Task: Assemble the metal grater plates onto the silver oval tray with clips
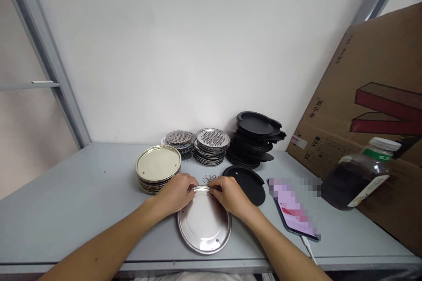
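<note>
A round silver metal plate with a raised rim and small holes lies near the table's front edge. My left hand pinches its far rim on the left side. On the right side of that same rim, my right hand is closed too, thumb and fingers together. Just beyond the rim sits a small bundle of bent wire loops, partly hidden by my right fingers. Close to my left hand stands a stack of gold-coloured round lids. Beside my right hand lies a black round plastic piece.
Along the wall stand a stack of perforated metal discs, a stack of grater discs and piled black plastic bases. To the right are a phone with a white cable, a dark-filled bottle and a large cardboard box.
</note>
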Demonstrator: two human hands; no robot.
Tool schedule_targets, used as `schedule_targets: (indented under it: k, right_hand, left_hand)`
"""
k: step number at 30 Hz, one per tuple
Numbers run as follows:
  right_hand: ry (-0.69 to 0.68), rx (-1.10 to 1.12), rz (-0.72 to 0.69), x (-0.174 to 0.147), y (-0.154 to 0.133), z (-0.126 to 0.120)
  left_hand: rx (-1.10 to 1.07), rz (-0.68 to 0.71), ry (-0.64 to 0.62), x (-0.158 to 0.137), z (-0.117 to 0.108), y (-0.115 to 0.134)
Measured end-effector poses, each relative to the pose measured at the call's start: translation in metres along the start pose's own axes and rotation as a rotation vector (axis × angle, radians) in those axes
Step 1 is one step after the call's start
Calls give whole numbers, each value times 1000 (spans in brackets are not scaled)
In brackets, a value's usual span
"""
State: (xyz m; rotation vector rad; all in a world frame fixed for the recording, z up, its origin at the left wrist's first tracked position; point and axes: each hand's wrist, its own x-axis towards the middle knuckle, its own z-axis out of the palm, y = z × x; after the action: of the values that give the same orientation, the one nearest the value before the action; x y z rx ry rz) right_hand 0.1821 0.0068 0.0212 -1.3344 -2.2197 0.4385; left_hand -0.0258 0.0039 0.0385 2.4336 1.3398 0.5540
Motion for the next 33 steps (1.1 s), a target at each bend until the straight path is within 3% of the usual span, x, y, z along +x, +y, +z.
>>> schedule_targets:
  k: [22,28,31,33]
  right_hand:
    - [13,9,-25,-2,0,-2]
    - [176,146,30,3,12,-22]
    - [287,324,170,6,22,-33]
    - [346,458,252,8,26,-37]
  left_hand:
    - [-46,7,13,2,-2,-1]
    - [-317,12,185,9,0,-4]
    - [-396,6,166,9,8,-8]
    - [-323,17,114,7,15,-11]
